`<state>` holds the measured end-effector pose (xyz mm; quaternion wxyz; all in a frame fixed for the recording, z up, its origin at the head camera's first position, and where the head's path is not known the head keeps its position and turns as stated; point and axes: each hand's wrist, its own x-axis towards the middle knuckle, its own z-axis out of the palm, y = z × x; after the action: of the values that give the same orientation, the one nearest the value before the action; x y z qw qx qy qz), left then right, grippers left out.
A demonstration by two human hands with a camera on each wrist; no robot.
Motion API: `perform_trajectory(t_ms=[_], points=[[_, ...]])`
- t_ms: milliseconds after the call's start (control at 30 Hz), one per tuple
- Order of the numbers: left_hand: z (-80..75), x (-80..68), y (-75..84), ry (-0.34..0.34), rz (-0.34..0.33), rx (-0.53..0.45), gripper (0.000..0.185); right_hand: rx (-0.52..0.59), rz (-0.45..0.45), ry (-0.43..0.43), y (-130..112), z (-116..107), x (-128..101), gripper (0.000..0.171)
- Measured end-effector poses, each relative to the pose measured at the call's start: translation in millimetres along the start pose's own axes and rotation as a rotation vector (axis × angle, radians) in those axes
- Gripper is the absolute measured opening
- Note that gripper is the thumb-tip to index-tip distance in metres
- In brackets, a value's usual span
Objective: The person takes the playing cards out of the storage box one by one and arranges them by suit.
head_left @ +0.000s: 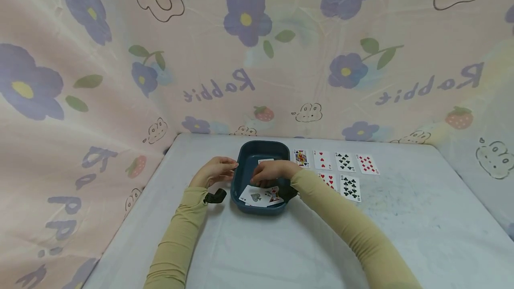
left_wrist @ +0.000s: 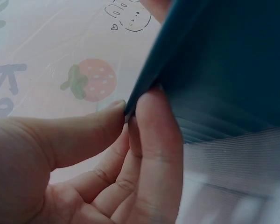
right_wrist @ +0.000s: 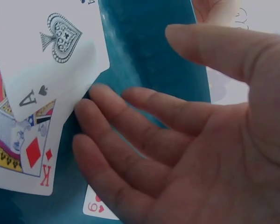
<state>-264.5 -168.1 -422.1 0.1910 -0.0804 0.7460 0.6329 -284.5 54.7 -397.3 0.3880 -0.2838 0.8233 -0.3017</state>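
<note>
My left hand (head_left: pixel 217 171) pinches the left rim of a dark blue plastic tray (head_left: pixel 261 211), with thumb and forefinger on the tray wall (left_wrist: pixel 224 70) in the left wrist view. Over the tray's inside, my right hand (head_left: pixel 275 171) has its fingers loosely bent, holding nothing. Close to its fingertips lies an ace of spades (right_wrist: pixel 60 37), overlapping a king of diamonds (right_wrist: pixel 28 144). Part of a heart card (right_wrist: pixel 99 205) shows beneath the right fingers. In the head view, the right hand and forearm cover part of the tray.
Playing cards lie face up in two rows right of the tray: a face card (head_left: pixel 301 158), hearts (head_left: pixel 322 159), clubs (head_left: pixel 345 162) and diamonds (head_left: pixel 367 164) behind, hearts (head_left: pixel 327 180) and clubs (head_left: pixel 350 187) in front. A patterned curtain (head_left: pixel 249 79) rises behind the white table (head_left: pixel 241 253).
</note>
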Motion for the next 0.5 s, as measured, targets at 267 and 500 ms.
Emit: perform_trajectory(t_ms=[267, 500], points=[[-0.4, -0.5, -1.3, -0.004, 0.009, 0.002, 0.028, 0.031, 0.014, 0.002, 0.4, 1.4, 1.3, 0.034], [-0.3, 0.5, -2.6, 0.0, 0.008, -0.002, 0.027, -0.058, 0.01, 0.066, -0.8, 1.8, 1.7, 0.038]])
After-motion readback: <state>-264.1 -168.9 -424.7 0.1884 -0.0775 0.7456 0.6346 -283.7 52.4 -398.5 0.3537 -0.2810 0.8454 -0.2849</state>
